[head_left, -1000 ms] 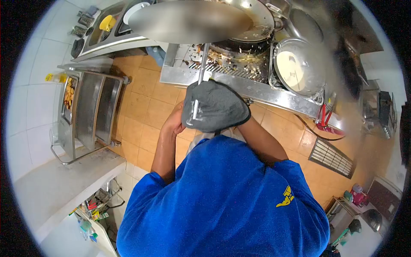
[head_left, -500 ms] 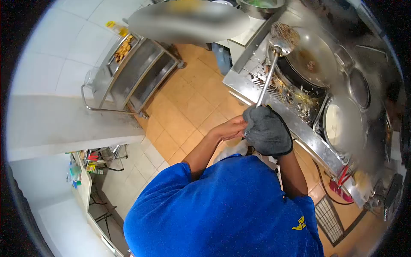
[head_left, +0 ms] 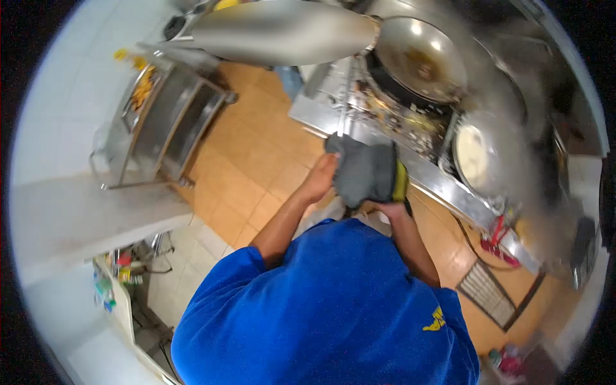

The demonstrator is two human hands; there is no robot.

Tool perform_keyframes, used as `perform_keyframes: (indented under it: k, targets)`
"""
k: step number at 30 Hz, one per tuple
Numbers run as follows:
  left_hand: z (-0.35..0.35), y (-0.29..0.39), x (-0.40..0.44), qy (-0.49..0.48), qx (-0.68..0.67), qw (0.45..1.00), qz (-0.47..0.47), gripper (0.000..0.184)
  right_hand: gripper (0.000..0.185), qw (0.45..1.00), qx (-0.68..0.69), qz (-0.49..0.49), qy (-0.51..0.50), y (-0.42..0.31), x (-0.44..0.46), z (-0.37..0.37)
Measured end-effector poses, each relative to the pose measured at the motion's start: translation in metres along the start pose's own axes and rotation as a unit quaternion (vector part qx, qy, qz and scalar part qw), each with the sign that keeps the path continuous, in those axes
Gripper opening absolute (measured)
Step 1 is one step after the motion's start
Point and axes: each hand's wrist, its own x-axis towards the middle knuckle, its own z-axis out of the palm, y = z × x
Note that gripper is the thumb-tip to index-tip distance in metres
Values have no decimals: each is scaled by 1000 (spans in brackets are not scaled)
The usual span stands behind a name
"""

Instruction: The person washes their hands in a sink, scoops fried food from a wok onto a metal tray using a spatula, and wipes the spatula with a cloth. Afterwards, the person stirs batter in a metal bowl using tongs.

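A thick grey cloth or mitt (head_left: pixel 364 170) with a yellow edge is bunched between my two hands, in front of my chest. My left hand (head_left: pixel 321 178) is closed against its left side, the thumb along the edge. My right hand (head_left: pixel 387 208) is mostly hidden under the cloth; wrist and lower hand show. Up from the cloth runs the metal handle of a long-handled skimmer (head_left: pixel 342 122), toward the stove. The skimmer's head is largely behind the blurred oval at the top.
A wok (head_left: pixel 420 61) with brownish oil sits on the stove, whose steel counter (head_left: pixel 314 109) is littered with food scraps. Right of it is a pan (head_left: pixel 471 154) with pale contents. A steel trolley (head_left: pixel 170 125) carrying a tray of yellow-brown food (head_left: pixel 142 88) stands left; a floor grate (head_left: pixel 487 292) lies lower right.
My view has turned, so stove and trolley sit further left. My hands and the cloth have shifted left in view; the cloth's yellow edge now shows. The skimmer's head has gone behind the blur.
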Motion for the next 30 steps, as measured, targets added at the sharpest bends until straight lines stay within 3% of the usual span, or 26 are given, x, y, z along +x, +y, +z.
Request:
perform_keyframes:
  k: [1, 3, 6, 7, 10, 14, 15, 18, 19, 20, 22, 27, 30]
  targets:
    - [13, 22, -6, 12, -79, 997, -13, 35, 46, 999, 41, -19, 2, 1, -2, 36]
    - [20, 18, -3, 11, -86, 996, -19, 35, 45, 998, 8, -47, -42, -2, 7, 52]
    - [28, 8, 2, 34, -54, 997, -44, 32, 46, 924, -240, -244, -169, -6, 31, 55]
    - [27, 0, 5, 30, -36, 998, -44, 31, 45, 936, -193, -254, -147, -3, 30, 67]
    - [45, 18, 3, 38, 2, 999, 1, 27, 47, 947, -228, -227, -23, -2, 34, 90]
    - [43, 22, 5, 5, 77, 997, -23, 29, 40, 941, -253, -224, 8, -4, 47, 95]
    - [41, 23, 4, -5, 108, 994, -15, 28, 31, 944, -245, -223, 6, -4, 52, 93]
    - [41, 34, -2, -26, 181, 983, -14, 28, 25, 946, -288, -145, 34, -12, 56, 100]
    - [42, 38, -3, -27, 192, 981, -23, 27, 18, 949, -284, -138, 2, -13, 56, 104]
    - [42, 40, -2, -26, 202, 979, -30, 28, 17, 934, -315, -170, 2, -12, 54, 109]
    - [37, 29, 3, 0, 272, 961, 55, 26, 17, 897, -378, -230, 0, -7, 51, 117]
    - [38, 34, 8, -16, 263, 960, 99, 27, 19, 803, -565, -188, 4, -12, 55, 101]
    - [42, 26, 11, -11, 259, 955, 144, 28, 19, 831, -519, -197, 13, -16, 53, 94]
